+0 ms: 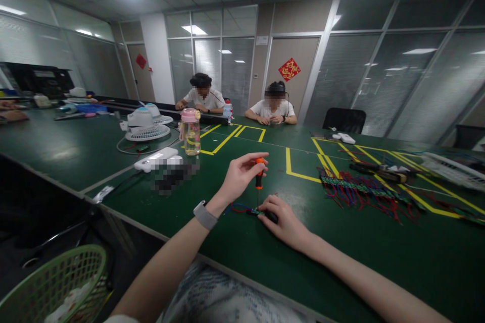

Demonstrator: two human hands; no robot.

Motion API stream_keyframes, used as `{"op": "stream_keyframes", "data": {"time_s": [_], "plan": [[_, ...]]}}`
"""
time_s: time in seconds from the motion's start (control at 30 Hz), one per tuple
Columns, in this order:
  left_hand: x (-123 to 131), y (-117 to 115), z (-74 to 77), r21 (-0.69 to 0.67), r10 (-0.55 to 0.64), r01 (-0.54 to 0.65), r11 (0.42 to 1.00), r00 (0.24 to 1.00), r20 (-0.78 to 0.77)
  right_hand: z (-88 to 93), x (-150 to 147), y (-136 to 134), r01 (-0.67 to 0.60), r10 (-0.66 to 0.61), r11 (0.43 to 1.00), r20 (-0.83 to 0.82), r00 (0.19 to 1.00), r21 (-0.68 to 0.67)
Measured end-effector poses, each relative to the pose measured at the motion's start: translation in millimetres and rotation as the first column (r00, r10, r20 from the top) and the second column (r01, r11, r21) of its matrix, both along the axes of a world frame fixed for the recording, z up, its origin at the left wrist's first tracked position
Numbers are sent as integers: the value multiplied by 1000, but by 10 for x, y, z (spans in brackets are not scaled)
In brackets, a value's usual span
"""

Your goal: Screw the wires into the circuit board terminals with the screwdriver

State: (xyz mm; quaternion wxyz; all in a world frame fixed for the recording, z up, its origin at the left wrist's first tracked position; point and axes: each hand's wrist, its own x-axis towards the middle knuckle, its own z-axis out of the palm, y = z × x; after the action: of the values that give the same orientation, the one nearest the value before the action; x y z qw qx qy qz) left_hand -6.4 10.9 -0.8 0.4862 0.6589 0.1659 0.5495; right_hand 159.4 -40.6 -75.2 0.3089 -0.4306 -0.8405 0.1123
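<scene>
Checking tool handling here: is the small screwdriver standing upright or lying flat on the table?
Upright. The left hand pinches the screwdriver by its orange handle, shaft pointing straight down at the small part under the right hand.

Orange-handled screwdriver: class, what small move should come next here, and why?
Probably a gentle twist of the orange-handled screwdriver by the left hand. It stands upright with its tip down at the small black connector, which the right hand pins to the green table. The red and blue wires trail off to the left. Whether the tip is seated cannot be told.
</scene>
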Motion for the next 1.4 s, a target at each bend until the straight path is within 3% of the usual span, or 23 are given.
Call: {"op": "stream_keyframes", "data": {"time_s": [0.1,0.23,0.3,0.43,0.5,0.67,0.83,0.93,1.0,1.13,1.2,1.3,1.4], "plan": [[-9,-2,9,99,96,-91,991,994,-55,-1,2,-1,-1,0,1000,8,1000,1],[10,-15,8,1,-105,105,994,994,33,-4,4,-1,-10,10,1000,5,1000,16],[15,-19,7,-57,-129,133,989,989,68,-5,4,-2,-4,3,1000,10,1000,23],[-7,-7,9,11,97,-97,995,995,-6,-4,3,-7,0,-1,999,31,1000,35],[-18,0,10,92,138,-133,987,989,-51,-2,2,-9,-5,4,999,34,999,35],[-18,-16,18,-1,-122,122,992,992,2,-13,3,7,-14,14,999,8,1000,28],[-34,-29,34,112,39,-32,993,998,-57,-19,18,52,-2,1,1000,-56,998,-10],[-33,-28,34,37,-128,129,991,991,-24,6,24,69,6,-11,999,-79,997,-54],[-31,-21,27,-16,-175,175,984,985,2,23,27,75,8,-16,996,-91,996,-91],[-34,3,13,86,51,-46,995,997,-56,36,36,82,-5,-7,993,-96,995,-121],[-30,4,17,91,26,-23,996,999,-42,36,39,83,-9,-3,993,-96,995,-119],[-21,-11,29,-2,-126,126,992,992,20,40,43,79,-7,-6,993,-106,994,-120],[-23,-19,35,23,-27,27,999,1000,-16,44,46,76,-8,-7,992,-111,994,-129]]}}
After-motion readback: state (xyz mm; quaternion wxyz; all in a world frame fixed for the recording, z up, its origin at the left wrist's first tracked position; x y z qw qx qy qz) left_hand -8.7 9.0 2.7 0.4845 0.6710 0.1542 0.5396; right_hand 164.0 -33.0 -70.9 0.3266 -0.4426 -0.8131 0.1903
